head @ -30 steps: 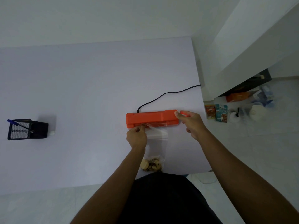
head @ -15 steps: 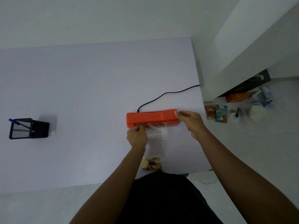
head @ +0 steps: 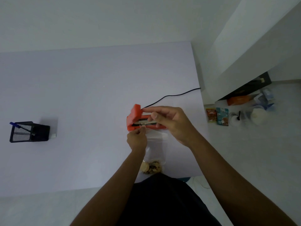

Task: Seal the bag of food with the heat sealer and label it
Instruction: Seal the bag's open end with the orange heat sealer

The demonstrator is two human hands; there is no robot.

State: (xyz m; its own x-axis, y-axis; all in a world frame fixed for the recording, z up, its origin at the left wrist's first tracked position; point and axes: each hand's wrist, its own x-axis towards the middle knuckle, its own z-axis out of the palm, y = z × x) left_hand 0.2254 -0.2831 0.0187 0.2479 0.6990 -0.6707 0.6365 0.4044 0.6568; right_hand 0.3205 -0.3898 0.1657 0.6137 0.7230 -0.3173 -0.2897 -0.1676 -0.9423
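Note:
An orange heat sealer (head: 134, 115) lies on the lilac table (head: 81, 95) with its lid tilted up, showing the dark sealing strip. My right hand (head: 172, 123) reaches over it and holds the raised lid between fingers and thumb, hiding the sealer's right half. A clear plastic bag (head: 156, 144) stretches from the sealer's front toward me, with cookies (head: 151, 167) at its bottom near the table's front edge. My left hand (head: 136, 139) pinches the bag's top left corner at the sealer's mouth.
A black power cable (head: 171, 95) runs from the sealer off the table's right edge. A black mesh pen holder (head: 29, 132) with a blue pen stands far left, a small white object (head: 53, 135) beside it. Food packets and containers (head: 218, 115) sit on the floor at right.
The sealer's lid was down with my right hand at its right end; now my right hand has moved left over it and the lid is lifted. My left hand kept its pinch on the bag.

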